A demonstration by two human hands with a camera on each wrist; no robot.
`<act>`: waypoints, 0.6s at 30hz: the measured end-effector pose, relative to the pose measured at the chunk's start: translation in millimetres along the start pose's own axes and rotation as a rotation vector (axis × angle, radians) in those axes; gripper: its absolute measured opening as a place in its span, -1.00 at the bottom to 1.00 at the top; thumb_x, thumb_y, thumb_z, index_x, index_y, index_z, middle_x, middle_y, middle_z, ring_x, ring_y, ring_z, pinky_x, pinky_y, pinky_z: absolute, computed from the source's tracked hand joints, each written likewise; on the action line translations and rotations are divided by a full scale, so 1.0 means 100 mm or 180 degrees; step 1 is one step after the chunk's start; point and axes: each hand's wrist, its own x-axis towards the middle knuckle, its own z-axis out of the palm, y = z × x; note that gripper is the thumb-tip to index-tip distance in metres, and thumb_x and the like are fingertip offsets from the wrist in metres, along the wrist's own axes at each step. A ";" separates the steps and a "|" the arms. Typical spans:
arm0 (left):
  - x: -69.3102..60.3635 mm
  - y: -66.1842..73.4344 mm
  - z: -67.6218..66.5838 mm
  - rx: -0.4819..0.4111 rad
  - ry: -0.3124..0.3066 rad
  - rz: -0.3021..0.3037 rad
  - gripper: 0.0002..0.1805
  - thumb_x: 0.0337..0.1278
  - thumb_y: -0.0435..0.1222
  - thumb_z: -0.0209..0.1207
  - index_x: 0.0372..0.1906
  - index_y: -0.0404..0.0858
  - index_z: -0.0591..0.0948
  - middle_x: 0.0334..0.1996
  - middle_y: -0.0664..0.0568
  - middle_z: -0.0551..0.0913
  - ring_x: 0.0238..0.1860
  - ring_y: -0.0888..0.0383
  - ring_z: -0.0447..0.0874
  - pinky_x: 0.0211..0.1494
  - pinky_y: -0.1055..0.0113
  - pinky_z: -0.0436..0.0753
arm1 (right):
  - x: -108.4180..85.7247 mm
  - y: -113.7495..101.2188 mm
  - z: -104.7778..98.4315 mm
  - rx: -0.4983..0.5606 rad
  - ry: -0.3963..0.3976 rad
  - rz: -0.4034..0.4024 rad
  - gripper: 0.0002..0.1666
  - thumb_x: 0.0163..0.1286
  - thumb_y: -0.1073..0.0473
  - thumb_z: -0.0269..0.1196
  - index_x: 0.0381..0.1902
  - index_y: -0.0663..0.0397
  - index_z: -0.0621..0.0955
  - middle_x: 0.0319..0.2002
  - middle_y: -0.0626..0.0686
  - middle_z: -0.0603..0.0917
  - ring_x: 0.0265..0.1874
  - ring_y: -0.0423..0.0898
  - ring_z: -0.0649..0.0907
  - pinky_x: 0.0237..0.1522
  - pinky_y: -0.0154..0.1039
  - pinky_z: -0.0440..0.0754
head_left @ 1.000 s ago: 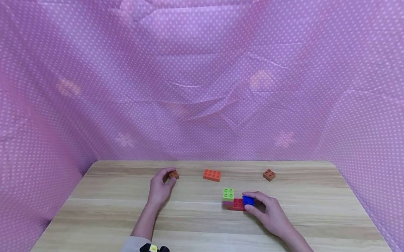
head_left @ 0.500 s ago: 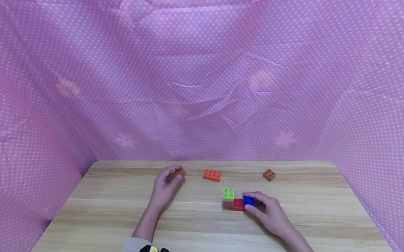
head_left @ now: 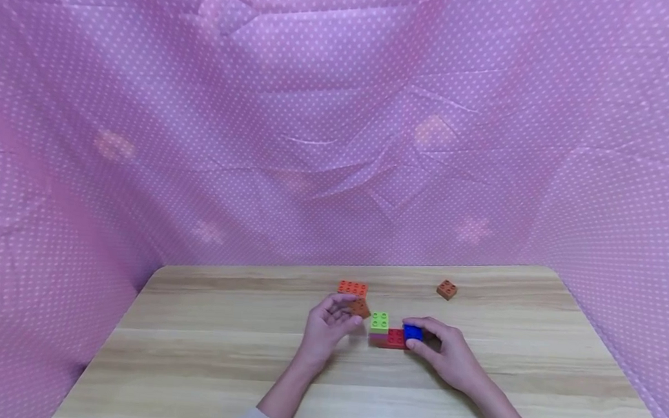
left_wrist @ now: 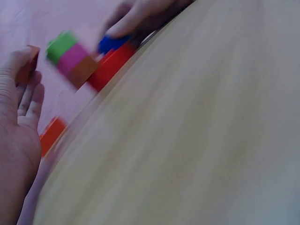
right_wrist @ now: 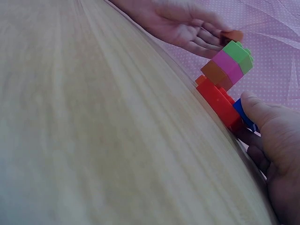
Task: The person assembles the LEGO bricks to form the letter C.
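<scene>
My left hand pinches a brown toy brick between thumb and fingers, raised off the table. Just right of it stands a stack: a lime green brick on a magenta one on a brown one. This stack rises from the left end of a red brick on the table. On the red brick's right end sits a blue brick, which my right hand grips between thumb and fingers. The left wrist view blurs the stack.
An orange brick lies behind my left hand, partly covered by it. Another brown brick lies at the back right of the wooden table. A pink dotted cloth hangs behind the table and along its sides.
My left hand has lifted the brown brick from the back left and carried it right, close to the green-topped stack. My right hand stays on the blue brick.
</scene>
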 end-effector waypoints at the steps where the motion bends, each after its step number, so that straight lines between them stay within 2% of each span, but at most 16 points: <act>1: -0.01 -0.01 0.06 -0.0034 -0.0022 0.0007 -0.48 0.21 -0.46 0.44 0.23 -0.50 0.56 0.09 -0.10 0.75 0.09 0.11 0.74 0.26 0.26 0.71 | 0.00 0.00 0.00 0.0002 0.0001 -0.0003 -0.55 0.49 0.10 0.38 0.29 0.02 0.68 0.14 -0.08 0.77 0.10 -0.13 0.72 0.13 -0.22 0.72; 5: -0.05 -0.03 0.20 -0.0041 -0.0057 0.0126 -0.52 0.29 -0.42 0.41 0.24 -0.50 0.58 0.08 -0.03 0.73 0.09 0.15 0.70 0.22 0.33 0.70 | 0.00 0.00 0.01 0.0013 0.0009 0.0003 -0.55 0.49 0.10 0.39 0.28 0.01 0.68 0.13 -0.10 0.77 0.10 -0.13 0.72 0.12 -0.22 0.72; 10: -0.06 -0.03 0.24 0.0028 -0.0092 0.0256 -0.52 0.31 -0.46 0.37 0.27 -0.51 0.56 0.10 -0.04 0.72 0.10 0.14 0.68 0.23 0.33 0.70 | 0.01 -0.01 0.01 0.0000 -0.0002 0.0010 -0.55 0.50 0.08 0.38 0.29 0.01 0.68 0.15 -0.09 0.76 0.13 -0.11 0.71 0.17 -0.20 0.71; 14: -0.05 -0.03 0.25 0.0122 -0.0197 0.0239 -0.48 0.33 -0.45 0.36 0.30 -0.55 0.52 0.11 -0.04 0.72 0.13 0.13 0.67 0.29 0.24 0.69 | 0.01 -0.01 0.01 -0.0011 -0.0003 0.0019 -0.54 0.50 0.07 0.37 0.30 0.01 0.67 0.16 -0.08 0.76 0.16 -0.09 0.71 0.20 -0.20 0.70; 18: -0.04 -0.03 0.28 0.0211 -0.0302 0.0176 -0.49 0.32 -0.41 0.38 0.31 -0.47 0.56 0.12 -0.02 0.72 0.16 0.10 0.66 0.33 0.20 0.67 | 0.00 0.00 0.01 -0.0012 0.0013 0.0013 -0.55 0.50 0.09 0.37 0.30 0.01 0.67 0.15 -0.10 0.76 0.15 -0.08 0.71 0.19 -0.18 0.71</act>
